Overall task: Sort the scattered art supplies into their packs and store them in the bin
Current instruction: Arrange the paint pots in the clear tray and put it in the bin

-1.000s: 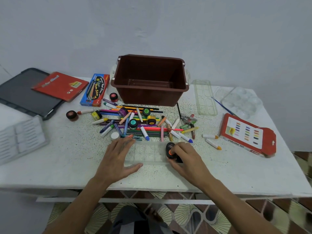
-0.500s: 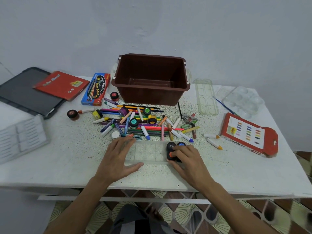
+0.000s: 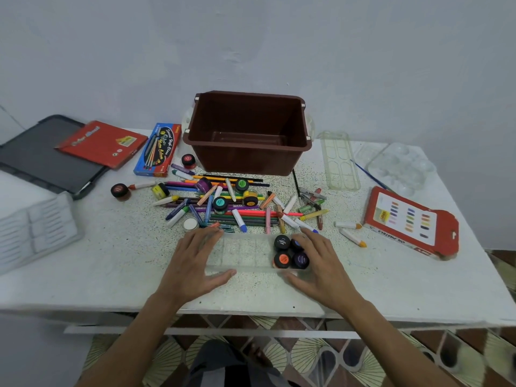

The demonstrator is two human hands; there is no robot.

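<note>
Spreading flat fingers over the left end of the clear tray (image 3: 245,254), the left hand (image 3: 195,263) sits near the front edge of the table (image 3: 111,261), bare top to its left. Paint pots (image 3: 282,259) fill the tray's right end beside the right hand (image 3: 321,268), its fingers loosely splayed; crayons (image 3: 237,210) crowd behind.

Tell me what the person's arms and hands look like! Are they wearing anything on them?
Both are bare. The left hand and the right hand have no gloves, rings or watch that I can see. The left forearm and the right forearm show no sleeves, all the way to the picture's bottom edge.
</note>
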